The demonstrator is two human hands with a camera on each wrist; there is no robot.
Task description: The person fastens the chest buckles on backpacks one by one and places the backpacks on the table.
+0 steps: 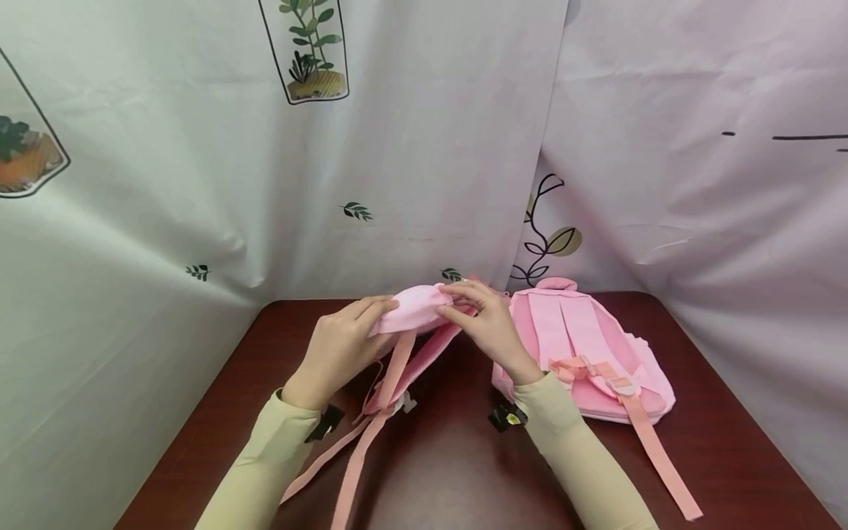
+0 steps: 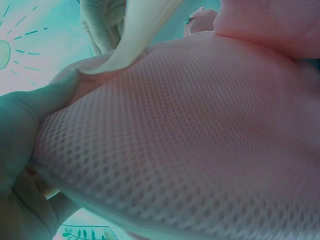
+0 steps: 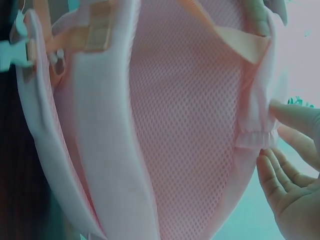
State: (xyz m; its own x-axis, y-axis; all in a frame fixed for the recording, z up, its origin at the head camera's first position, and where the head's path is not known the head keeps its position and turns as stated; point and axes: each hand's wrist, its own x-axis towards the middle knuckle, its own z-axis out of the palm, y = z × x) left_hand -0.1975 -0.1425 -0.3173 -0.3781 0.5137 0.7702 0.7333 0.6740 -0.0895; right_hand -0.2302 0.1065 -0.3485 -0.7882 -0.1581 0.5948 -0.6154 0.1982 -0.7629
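A pink backpack point(image 1: 416, 309) is held up off the table on its side, its mesh back panel point(image 2: 200, 125) turned toward the left wrist camera. My left hand point(image 1: 341, 346) grips one end, thumb on the panel side and fingers behind the edge. My right hand point(image 1: 486, 324) pinches the backpack's side, thumb and fingertips at the gathered elastic hem of a side pocket point(image 3: 257, 120). Peach webbing straps point(image 1: 358, 460) hang from it toward the table, near a pale buckle point(image 1: 405, 403). One padded shoulder strap point(image 3: 107, 135) shows plainly in the right wrist view.
A second pink backpack point(image 1: 596, 346) lies at the right on the dark red-brown table point(image 1: 437, 471), straps upward, one peach strap point(image 1: 659, 456) trailing toward the front. Printed white cloth point(image 1: 424, 147) hangs behind the table and along both sides.
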